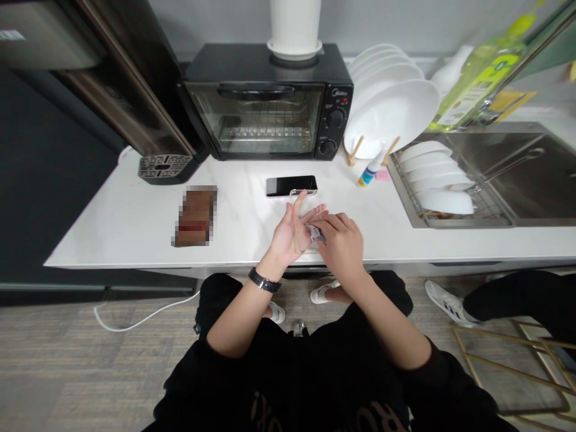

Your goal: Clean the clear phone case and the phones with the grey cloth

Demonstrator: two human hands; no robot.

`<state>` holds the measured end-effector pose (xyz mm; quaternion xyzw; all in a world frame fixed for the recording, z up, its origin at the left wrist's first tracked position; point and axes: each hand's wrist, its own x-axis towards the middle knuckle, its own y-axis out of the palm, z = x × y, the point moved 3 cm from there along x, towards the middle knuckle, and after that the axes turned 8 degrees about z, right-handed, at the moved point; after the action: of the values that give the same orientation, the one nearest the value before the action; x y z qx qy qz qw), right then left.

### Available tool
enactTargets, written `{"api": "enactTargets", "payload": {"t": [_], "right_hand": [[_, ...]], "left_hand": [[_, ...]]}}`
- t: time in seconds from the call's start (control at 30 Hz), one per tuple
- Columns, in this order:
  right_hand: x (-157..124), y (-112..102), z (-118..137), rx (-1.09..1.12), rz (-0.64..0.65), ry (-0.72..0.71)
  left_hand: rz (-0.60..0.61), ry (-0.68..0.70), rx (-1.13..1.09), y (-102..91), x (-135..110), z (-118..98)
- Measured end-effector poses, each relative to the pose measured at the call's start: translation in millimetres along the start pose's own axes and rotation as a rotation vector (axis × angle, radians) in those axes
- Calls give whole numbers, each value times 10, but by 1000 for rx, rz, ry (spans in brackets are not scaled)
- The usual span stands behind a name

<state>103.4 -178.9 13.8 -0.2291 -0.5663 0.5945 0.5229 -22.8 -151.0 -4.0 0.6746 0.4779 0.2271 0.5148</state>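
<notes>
A clear phone case (311, 200) lies across my left hand (285, 237), held up over the counter's front edge. Its thumb and fingers are around the see-through case. My right hand (342, 243) pinches a small grey cloth (315, 233) and presses it against the case. Just beyond the hands a phone (291, 186) rests on the counter with its dark screen up. To the right stands a small spray bottle (368, 175) with a blue and yellow label.
A black toaster oven (270, 120) stands at the back, with white plates (391, 114) racked beside it. At right is a sink (540, 186) with bowls (443, 180). A brown blurred object (195, 216) lies left. Another person's shoe (450, 303) shows at lower right.
</notes>
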Motion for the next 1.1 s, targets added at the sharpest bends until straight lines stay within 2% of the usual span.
{"api": "enactTargets", "payload": {"t": [0.3,0.53,0.63,0.73,0.97,1.1], "right_hand": [[620,120,-124,41,-83,67],[791,164,106,95,-37,-23],[737,175,177,108,-18,-45],[599,169,193,129,-7,-51],[47,98,183,290,17,-111],[-104,109,124,363,42,-117]], "left_hand": [[-35,18,13,-105,86,37],[-84,75,-119,-159,133,37],[-147,83,-131,-157,115,23],[-155,66,-93,-143,85,4],[8,15,158,-127,15,13],[7,30,224,-100,7,2]]}}
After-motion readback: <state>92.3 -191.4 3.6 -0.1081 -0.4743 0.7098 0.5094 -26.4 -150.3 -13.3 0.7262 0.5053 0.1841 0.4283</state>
